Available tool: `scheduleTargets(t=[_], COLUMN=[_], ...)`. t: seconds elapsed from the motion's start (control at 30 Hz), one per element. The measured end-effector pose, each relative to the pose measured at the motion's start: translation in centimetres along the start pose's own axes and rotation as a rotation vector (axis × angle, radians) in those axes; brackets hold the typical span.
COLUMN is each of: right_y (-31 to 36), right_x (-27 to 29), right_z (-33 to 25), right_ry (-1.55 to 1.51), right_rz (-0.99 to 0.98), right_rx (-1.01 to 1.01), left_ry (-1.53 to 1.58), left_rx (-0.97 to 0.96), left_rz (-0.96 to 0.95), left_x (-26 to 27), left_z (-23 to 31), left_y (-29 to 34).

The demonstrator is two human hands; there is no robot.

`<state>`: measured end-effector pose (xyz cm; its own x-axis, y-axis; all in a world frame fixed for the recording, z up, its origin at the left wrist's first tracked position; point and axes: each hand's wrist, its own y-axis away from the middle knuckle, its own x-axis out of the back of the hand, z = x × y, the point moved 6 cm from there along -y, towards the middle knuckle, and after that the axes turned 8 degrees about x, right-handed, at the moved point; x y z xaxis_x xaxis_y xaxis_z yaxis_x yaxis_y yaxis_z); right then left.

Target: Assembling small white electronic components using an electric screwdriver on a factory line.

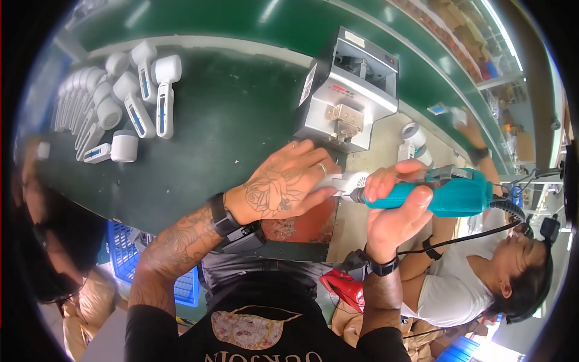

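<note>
My left hand [283,184] is closed on a white handheld fan [342,182], pinning it at the table's right edge. Its slotted round head faces right, while much of the handle is hidden under my fingers. In my right hand [395,211] lies a teal electric screwdriver [449,194], held level with a black cord trailing from its rear. The screwdriver's tip [347,196] points left and meets or nearly meets the fan near my left fingertips; exact contact cannot be made out.
Several white fans [164,96] with open handles showing blue inside crowd the table's far left. A grey metal machine [350,90] stands beyond my hands. More white fan parts [413,142] sit right of it. A co-worker [464,271] is close on the right. A blue crate [123,250] stands below the table.
</note>
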<state>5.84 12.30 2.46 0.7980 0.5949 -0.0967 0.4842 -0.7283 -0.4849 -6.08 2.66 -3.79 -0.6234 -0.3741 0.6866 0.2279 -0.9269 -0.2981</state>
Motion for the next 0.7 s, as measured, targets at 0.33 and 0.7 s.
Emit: scheduleTargets(t=[0.33, 0.7], right_y=[0.7, 1.4], right_x=[-0.3, 0.4], right_z=[1.8, -0.4], right_ry=[-0.106, -0.377], right_rz=[-0.043, 0.11], right_rx=[0.005, -0.009], left_ry=[-0.011, -0.205], left_rx=[-0.02, -0.334], left_rz=[0.056, 0.153], left_x=[0.5, 1.0], left_z=[0.3, 2.9], left_y=[-0.3, 2.6])
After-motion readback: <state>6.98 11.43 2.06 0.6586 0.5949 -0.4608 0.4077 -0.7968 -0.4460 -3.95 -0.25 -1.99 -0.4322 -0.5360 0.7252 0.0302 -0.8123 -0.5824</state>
